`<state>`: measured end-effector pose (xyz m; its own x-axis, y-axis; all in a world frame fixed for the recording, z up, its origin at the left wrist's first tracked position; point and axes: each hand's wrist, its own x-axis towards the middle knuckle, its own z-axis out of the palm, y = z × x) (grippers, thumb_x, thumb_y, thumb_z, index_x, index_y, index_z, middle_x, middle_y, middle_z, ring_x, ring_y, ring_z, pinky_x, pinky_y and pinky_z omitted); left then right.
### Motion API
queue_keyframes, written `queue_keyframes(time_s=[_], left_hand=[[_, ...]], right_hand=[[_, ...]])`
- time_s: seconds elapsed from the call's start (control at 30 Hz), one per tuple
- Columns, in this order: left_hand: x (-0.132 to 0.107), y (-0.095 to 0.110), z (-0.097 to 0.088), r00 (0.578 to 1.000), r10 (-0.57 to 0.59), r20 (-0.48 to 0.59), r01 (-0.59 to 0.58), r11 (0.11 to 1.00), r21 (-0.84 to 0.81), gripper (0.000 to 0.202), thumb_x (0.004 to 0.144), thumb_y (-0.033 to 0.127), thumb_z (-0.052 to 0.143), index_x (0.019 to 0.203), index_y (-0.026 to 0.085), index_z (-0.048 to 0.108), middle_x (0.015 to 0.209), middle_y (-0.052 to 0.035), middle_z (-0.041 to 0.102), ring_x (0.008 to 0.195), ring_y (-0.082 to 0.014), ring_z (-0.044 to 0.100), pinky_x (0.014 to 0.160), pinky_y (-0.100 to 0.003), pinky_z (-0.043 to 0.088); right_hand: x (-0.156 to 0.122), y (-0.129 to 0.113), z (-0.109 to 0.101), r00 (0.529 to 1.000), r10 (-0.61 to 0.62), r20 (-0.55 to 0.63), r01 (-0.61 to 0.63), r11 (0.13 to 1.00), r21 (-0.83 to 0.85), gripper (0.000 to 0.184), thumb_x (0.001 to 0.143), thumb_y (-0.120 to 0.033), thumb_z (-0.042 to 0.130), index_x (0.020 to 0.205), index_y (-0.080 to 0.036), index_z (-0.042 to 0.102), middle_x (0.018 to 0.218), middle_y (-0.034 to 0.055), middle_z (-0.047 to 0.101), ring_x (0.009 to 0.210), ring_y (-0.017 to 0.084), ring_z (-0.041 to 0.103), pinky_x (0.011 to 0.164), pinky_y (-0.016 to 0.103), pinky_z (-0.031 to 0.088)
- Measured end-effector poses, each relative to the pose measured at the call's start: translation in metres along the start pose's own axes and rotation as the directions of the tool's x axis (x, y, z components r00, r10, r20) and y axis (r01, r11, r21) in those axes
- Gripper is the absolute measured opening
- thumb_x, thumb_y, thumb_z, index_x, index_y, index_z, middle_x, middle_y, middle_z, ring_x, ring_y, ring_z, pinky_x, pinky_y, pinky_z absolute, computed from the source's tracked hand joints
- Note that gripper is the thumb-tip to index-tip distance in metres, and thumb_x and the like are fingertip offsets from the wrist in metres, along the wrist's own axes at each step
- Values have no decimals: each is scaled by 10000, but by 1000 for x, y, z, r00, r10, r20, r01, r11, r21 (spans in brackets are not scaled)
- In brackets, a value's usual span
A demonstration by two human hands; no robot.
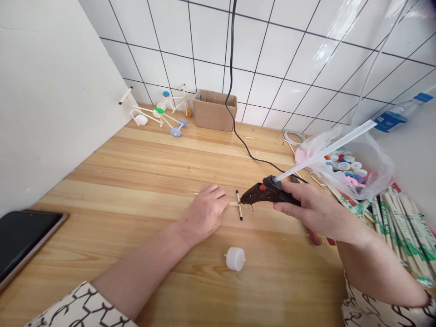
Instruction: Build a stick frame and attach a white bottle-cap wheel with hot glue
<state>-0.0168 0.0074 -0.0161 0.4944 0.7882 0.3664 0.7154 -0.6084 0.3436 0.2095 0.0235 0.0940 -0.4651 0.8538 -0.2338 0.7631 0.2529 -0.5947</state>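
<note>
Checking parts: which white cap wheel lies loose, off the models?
The white cap wheel near the left hand, lying loose on the tabletop; the white wheel by the wall is fixed to a stick model.

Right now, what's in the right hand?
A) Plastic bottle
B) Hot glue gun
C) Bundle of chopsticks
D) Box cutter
B. The right hand wraps its fingers around the handle of a black hot glue gun, with a long white glue stick running out of the gun's back.
</note>
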Motion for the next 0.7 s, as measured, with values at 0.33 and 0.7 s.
queue_keyframes(time_s=[0.33,0.7], left_hand=[[0,0,0,1000,3,-16,-3,1000,-14,243,851,91,433,652,161,552,705,-53,579,744,-185,477,685,-315,426],[1,0,1,1000,3,-19,-4,1000,-18,242,855,94,436,653,158,553,704,-55,584,746,-186,480,689,-316,430]], right_hand=[[1,-1,1,1000,14,-9,-14,999,-43,174,811,-261,507,928,-214,627,513,-40,548,334,97,446,333,213,269],[1,-1,2,999,12,-42,-14,998,-62,139,792,-254,528,875,-205,628,556,-26,532,355,87,432,330,210,252]])
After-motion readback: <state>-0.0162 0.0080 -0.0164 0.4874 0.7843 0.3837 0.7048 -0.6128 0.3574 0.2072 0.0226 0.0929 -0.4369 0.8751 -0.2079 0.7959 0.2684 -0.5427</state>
